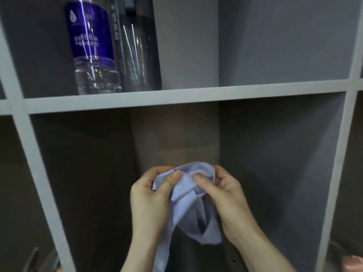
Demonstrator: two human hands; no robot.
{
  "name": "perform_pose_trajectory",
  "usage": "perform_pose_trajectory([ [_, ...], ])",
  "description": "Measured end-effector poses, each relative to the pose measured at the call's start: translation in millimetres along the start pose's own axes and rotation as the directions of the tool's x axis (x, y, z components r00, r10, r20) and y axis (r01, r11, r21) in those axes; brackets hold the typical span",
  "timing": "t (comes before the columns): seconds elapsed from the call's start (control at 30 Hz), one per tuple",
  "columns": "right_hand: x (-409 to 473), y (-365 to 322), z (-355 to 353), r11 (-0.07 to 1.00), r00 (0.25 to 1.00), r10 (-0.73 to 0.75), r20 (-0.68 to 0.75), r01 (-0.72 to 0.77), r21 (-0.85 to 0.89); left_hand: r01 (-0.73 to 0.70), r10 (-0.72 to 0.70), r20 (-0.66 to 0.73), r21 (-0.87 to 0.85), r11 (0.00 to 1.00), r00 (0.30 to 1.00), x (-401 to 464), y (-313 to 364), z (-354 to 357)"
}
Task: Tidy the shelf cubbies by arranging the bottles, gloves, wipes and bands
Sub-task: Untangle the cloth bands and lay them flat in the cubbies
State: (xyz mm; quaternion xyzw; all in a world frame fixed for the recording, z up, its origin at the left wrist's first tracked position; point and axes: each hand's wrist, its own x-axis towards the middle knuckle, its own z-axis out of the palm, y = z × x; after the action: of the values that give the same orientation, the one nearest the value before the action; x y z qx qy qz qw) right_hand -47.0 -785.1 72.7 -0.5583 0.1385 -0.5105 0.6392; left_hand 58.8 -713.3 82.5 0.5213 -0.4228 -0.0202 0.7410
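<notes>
Two hands at work: left hand [151,195] and right hand [222,195] both pinching a limp, pale lilac band [188,205] near the lower cubby [275,163]. Folding step, seemingly; next, tucking it neatly inside. Far up left, clear ribbed bottle [92,46] beside dark smooth bottle [139,48].

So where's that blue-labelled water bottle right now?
In the head view, the blue-labelled bottle stands upper left in the upper cubby, beside a dark bottle, above both hands.
</notes>
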Motion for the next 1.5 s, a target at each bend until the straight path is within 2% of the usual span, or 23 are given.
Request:
perform_pose_trajectory([
  [0.07,2,-1,-3,1.000,0.995,-0.026,-0.100,0.025,-0.005,0.016,-0.016,-0.059,-0.011,1.000,0.998,3,-1,-3],
  [0.13,1,-3,-5,0.998,0.992,-0.004,-0.123,0.011,0.054,0.058,-0.063,-0.098,-0.056,0.997,0.993,6,1,-7],
  [0.27,-7,-7,-5,0.988,0.990,0.135,-0.043,-0.130,0.086,0.147,-0.155,-0.093,-0.096,0.985,0.983,3,2,-11],
  [0.37,-14,-6,0,0.954,0.962,0.273,-0.022,-0.268,0.132,0.200,-0.208,-0.082,-0.100,0.975,0.975,-4,-3,-14],
  [0.43,-18,-3,2,0.938,0.944,0.329,0.038,-0.331,0.103,0.243,-0.254,-0.078,-0.132,0.961,0.964,-7,-4,-17],
  [0.5,-21,-1,1,0.957,0.954,0.289,0.082,-0.284,-0.062,0.250,-0.261,-0.079,-0.125,0.960,0.962,-9,-5,-20],
  [0.6,-23,-3,-4,0.940,0.972,0.171,0.160,-0.113,-0.321,0.193,-0.198,-0.077,-0.069,0.979,0.977,-11,-4,-26],
  [0.67,-26,-7,-7,0.925,0.956,0.165,0.241,-0.066,-0.373,0.150,-0.152,-0.069,-0.026,0.988,0.986,-13,-3,-28],
  [0.73,-29,-12,-7,0.935,0.944,0.171,0.284,-0.065,-0.348,0.135,-0.135,-0.067,-0.001,0.991,0.989,-14,-3,-29],
  [0.87,-29,-4,-10,0.953,0.993,0.062,0.099,-0.030,-0.302,0.145,-0.147,-0.100,-0.031,0.989,0.984,-16,-8,-28],
  [0.93,-28,1,-12,0.990,0.999,0.043,-0.001,-0.043,-0.136,0.166,-0.172,-0.153,-0.055,0.985,0.973,-15,-12,-29],
  [1.0,-24,3,-15,0.993,0.994,0.084,-0.076,-0.077,0.090,0.181,-0.200,-0.230,-0.102,0.978,0.952,-13,-16,-30],
  [1.07,-21,3,-20,0.958,0.989,0.118,-0.090,-0.089,0.273,0.204,-0.256,-0.275,-0.202,0.958,0.927,-12,-18,-31],
  [1.13,-20,0,-23,0.926,0.989,0.114,-0.091,-0.073,0.370,0.220,-0.298,-0.275,-0.283,0.934,0.914,-14,-18,-31],
  [1.33,-19,5,-33,0.939,0.966,0.161,-0.203,-0.087,0.333,0.256,-0.417,-0.245,-0.498,0.829,0.875,-14,-22,-31],
  [1.5,-17,10,-52,0.951,0.942,0.207,-0.265,-0.131,0.278,0.248,-0.435,-0.257,-0.535,0.808,0.863,-14,-28,-34],
])
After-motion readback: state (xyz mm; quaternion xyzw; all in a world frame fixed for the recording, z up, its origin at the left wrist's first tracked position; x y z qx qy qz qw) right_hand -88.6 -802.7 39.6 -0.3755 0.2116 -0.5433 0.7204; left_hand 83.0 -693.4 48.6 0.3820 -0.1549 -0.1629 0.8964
